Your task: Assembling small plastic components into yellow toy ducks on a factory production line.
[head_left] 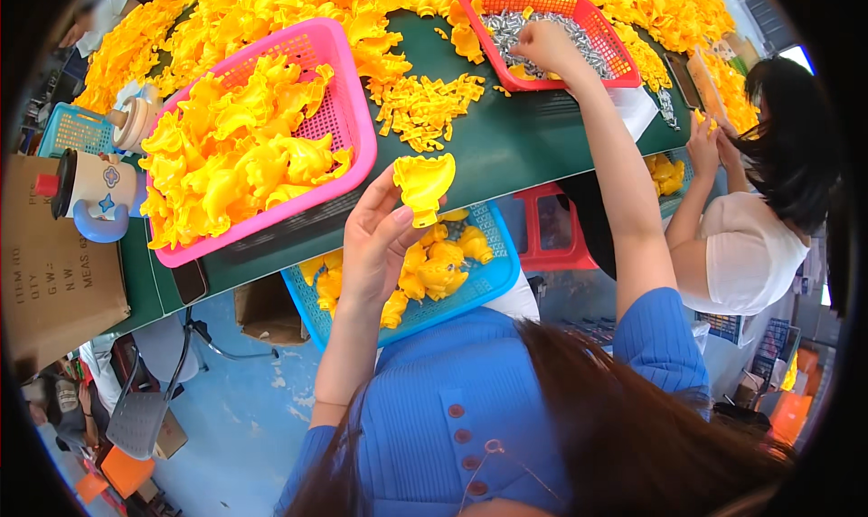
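My left hand [369, 246] holds up a yellow curved plastic shell piece [423, 186] between thumb and fingers, its hollow side showing, above the table's near edge. My right hand [548, 49] reaches into a red basket [626, 65] of small silvery metal parts [592, 51]. Its fingers are bent down and closed among the parts; whatever they grip is hidden. A blue basket [503, 262] below my left hand contains several rounded yellow pieces [443, 268]. To the left, a pink basket [360, 146] is heaped with yellow shell pieces [244, 146].
Small yellow bits [425, 106] lie on the green table [506, 146] between the pink and red baskets. Yellow pieces [280, 2] pile along the far side. A mug [95, 187] and a carton [59, 273] stand left. A co-worker [755, 246] sits at the right.
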The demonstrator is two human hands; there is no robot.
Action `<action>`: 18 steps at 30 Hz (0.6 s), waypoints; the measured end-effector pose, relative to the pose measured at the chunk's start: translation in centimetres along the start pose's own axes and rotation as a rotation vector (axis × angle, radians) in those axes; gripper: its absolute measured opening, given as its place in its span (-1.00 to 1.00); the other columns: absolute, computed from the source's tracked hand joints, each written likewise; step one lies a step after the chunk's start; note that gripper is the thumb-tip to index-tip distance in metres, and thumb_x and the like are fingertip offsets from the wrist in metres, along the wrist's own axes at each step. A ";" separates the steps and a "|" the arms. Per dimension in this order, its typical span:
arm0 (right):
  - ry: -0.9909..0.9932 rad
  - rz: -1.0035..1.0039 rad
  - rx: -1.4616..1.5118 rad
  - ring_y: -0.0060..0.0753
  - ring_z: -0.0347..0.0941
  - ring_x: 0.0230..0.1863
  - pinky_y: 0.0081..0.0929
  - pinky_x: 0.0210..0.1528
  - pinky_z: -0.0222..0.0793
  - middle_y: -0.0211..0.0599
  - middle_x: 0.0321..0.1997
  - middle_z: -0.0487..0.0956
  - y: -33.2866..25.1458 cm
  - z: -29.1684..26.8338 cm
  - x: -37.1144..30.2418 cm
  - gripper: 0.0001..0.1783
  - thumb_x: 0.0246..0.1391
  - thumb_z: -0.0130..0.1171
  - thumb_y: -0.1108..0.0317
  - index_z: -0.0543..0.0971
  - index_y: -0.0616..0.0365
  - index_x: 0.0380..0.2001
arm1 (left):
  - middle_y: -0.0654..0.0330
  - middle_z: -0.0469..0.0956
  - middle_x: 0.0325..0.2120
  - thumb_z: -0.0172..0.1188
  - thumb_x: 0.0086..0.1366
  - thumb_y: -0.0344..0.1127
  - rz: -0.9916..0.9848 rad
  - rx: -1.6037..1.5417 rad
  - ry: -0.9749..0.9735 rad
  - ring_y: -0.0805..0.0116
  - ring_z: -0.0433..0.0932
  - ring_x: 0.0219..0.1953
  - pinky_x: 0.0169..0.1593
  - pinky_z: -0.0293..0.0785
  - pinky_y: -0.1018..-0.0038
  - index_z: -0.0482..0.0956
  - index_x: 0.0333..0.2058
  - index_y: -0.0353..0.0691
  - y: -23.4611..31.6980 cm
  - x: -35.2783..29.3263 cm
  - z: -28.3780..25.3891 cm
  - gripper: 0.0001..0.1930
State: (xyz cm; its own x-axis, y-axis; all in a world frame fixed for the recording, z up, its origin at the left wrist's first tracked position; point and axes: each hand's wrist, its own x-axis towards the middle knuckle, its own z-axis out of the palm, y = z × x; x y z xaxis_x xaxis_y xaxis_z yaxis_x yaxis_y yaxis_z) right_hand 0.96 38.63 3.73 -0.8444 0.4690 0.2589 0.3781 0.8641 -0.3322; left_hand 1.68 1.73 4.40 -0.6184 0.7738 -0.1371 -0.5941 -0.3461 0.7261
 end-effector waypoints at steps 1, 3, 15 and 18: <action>-0.091 0.020 -0.092 -0.16 0.51 -0.43 -0.32 -0.32 0.39 -0.12 -0.52 0.56 0.9 0.9 0.7 -0.75 -0.22 0.25 0.23 0.60 0.19 -0.51 | -0.01 0.38 -0.04 0.13 0.13 -0.36 0.004 -0.001 -0.002 0.15 0.47 -0.06 -0.06 0.49 0.46 0.13 0.14 -0.34 0.2 0.0 0.1 -0.39; -0.185 0.032 -0.184 -0.16 0.52 -0.41 -0.31 -0.29 0.40 -0.12 -0.52 0.57 2.0 1.8 1.3 -0.75 -0.26 0.28 0.22 0.60 0.18 -0.52 | -0.01 0.37 -0.04 0.14 0.12 -0.36 0.014 -0.003 -0.012 0.17 0.49 -0.09 -0.08 0.52 0.46 0.09 0.16 -0.33 0.4 -0.3 0.2 -0.36; 0.062 0.249 0.533 -0.63 0.45 -0.38 -0.68 -0.38 0.30 -0.38 -0.42 0.57 1.7 -2.1 -0.7 -0.78 -0.07 0.20 0.31 0.59 0.22 -0.36 | 0.03 0.31 0.02 0.15 0.10 -0.36 0.003 -0.078 -0.108 0.17 0.50 -0.11 -0.11 0.53 0.41 0.09 0.16 -0.33 1.2 0.1 -0.1 -0.34; -0.074 0.141 1.141 -0.70 0.42 -0.44 -0.77 -0.46 0.26 -0.42 -0.45 0.51 -4.1 -4.6 -3.7 -0.82 -0.02 0.14 0.39 0.52 0.22 -0.32 | 0.01 0.32 0.01 0.15 0.11 -0.30 -0.028 -0.177 -0.192 0.18 0.51 -0.12 -0.11 0.53 0.41 0.09 0.15 -0.37 1.4 0.0 -0.1 -0.33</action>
State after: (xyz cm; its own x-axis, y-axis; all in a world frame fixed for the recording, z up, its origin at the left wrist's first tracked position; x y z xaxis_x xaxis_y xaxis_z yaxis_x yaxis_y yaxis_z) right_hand 4.24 34.20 8.31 -0.8565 0.5037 0.1132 -0.0610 0.1190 -0.9910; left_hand 0.81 1.20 5.37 -0.5010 0.8654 -0.0130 -0.7009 -0.3969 0.5926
